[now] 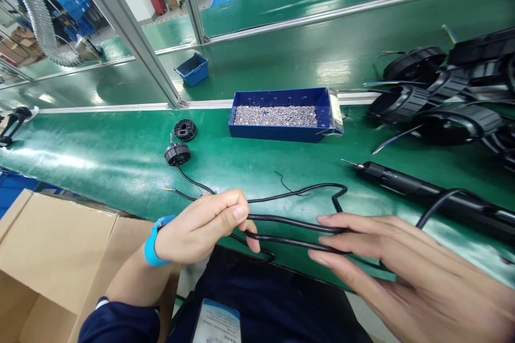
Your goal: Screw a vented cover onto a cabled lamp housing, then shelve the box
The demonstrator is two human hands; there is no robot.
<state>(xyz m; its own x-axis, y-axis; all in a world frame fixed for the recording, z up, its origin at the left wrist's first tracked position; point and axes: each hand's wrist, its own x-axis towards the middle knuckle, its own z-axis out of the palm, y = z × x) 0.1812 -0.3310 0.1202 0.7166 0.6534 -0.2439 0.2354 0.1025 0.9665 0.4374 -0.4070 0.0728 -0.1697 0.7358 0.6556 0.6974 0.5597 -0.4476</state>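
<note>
A long black cable [295,221] runs in loops between my two hands over the bench's front edge. My left hand [209,225], with a blue wristband, is closed around several strands. On the right, strands pass between the thumb and fingers of my right hand [386,257], which grips them loosely. One cable leads left to a round black housing [177,155] on the bench. Beside that lies a round black part [185,129] with a slotted face, joined by thin coloured wires. A cable end with bare coloured wires [168,188] sticks out left of my left hand.
Behind the hands stands a blue bin [277,131] full of small metal pieces. A black electric screwdriver [418,193] lies at right, below a pile of black ring-shaped housings [454,118]. An open cardboard box [56,246] is at left; a small blue bin [193,71] sits farther back.
</note>
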